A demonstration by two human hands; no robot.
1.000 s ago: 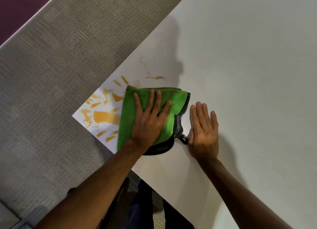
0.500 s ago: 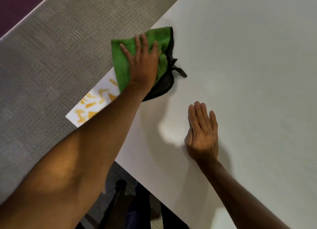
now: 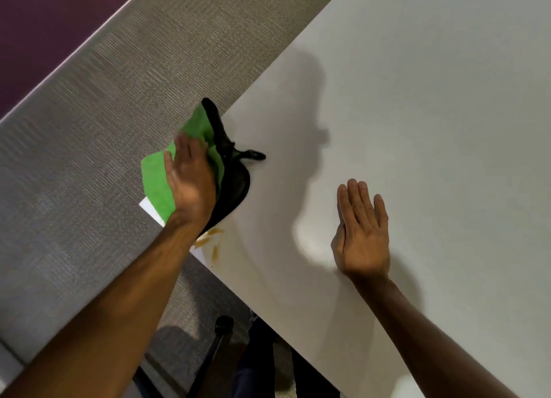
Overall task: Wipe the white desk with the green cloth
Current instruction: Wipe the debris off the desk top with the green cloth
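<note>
The green cloth (image 3: 156, 182), with a black underside and a black loop, lies over the left corner of the white desk (image 3: 417, 114) and hangs past its edge. My left hand (image 3: 189, 182) presses flat on the cloth, fingers blurred with motion. A few orange-brown streaks (image 3: 210, 241) show on the desk just below that wrist. My right hand (image 3: 362, 233) rests flat on the bare desk to the right, fingers together, holding nothing.
A grey fabric partition (image 3: 98, 114) runs along the desk's left edge. Under the desk's near edge a black chair part (image 3: 222, 327) and dark trouser legs (image 3: 256, 365) show.
My left hand has dragged the cloth back from the far part of the left edge down toward the near corner, covering most of the orange spill. My right hand has stayed flat in place.
</note>
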